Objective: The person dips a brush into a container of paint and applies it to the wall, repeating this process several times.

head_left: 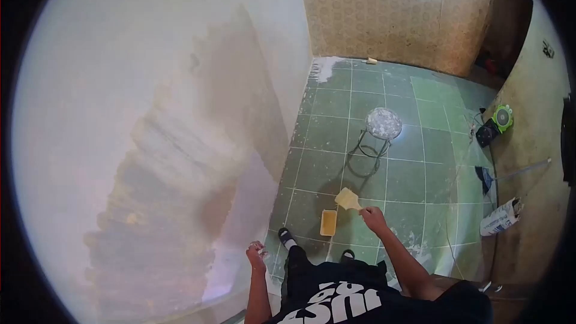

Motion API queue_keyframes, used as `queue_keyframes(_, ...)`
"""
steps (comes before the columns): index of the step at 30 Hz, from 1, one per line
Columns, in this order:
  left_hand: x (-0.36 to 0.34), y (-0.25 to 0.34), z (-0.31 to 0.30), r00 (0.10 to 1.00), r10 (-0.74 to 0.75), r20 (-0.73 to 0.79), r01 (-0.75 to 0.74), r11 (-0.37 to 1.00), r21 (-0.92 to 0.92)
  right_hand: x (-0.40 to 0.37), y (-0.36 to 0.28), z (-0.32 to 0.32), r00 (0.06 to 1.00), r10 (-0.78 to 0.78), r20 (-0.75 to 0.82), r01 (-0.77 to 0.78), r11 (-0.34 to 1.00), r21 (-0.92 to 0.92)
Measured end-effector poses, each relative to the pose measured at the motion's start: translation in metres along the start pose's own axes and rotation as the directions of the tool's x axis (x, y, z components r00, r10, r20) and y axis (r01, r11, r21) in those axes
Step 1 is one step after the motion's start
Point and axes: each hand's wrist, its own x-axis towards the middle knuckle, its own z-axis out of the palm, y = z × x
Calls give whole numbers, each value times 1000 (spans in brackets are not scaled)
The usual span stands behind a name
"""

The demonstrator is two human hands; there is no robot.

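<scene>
My right hand (373, 219) is closed around the handle of a wide, flat, pale yellow paintbrush (347, 198). The brush is held out over the floor, its broad end pointing away to the upper left. Just below and left of it in view, a small rectangular tub (328, 223) with yellow-orange contents stands on the green tiles. My left hand (256, 254) is low beside the left wall, fingers curled, with whitish marks on it; whatever it may hold is too small to make out. The white wall (180, 216) bears a large darker, damp-looking patch with streaky edges.
A paint-spattered round stool (384, 123) stands ahead on the tiled floor (403, 183). Along the right wall are a green-and-black fan-like device (497, 125), a broom (485, 180) and a printed sack (501, 218). A small pale block (371, 60) lies by the patterned back wall (396, 18).
</scene>
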Motion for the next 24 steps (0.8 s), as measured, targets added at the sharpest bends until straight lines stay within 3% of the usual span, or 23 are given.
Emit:
queue_keyframes(2, 22, 27, 16, 999, 26, 30, -26, 1000, -1, 16, -7, 10, 996, -47, -75, 52, 997, 60)
queue_keyframes(3, -3, -7, 14, 996, -88, 33, 88, 996, 0, -13, 23, 3, 997, 44, -67, -44, 999, -2)
queue_keyframes(5, 58, 18, 35, 996, -52, 79, 51, 999, 6, 38, 18, 33, 988, -45, -147, 42, 999, -21)
queue_keyframes(13, 191, -17, 47, 926, -278, 255, 217, 945, 244, 63, 45, 127, 971, 142, -191, -174, 970, -168)
queue_keyframes(17, 205, -82, 61, 875, -413, 252, 338, 895, 292, 76, 92, 171, 957, 246, -151, -268, 953, -142)
queue_keyframes(19, 207, -133, 74, 827, -514, 229, 458, 851, 256, 99, 153, 199, 950, 307, -65, -313, 922, -227)
queue_keyframes(21, 209, -192, 89, 810, -528, 255, 457, 841, 290, 120, 220, 230, 918, 397, 21, -366, 864, -346)
queue_keyframes(24, 230, -276, 113, 798, -522, 301, 383, 825, 416, 175, 306, 281, 936, 350, 14, -310, 845, -437)
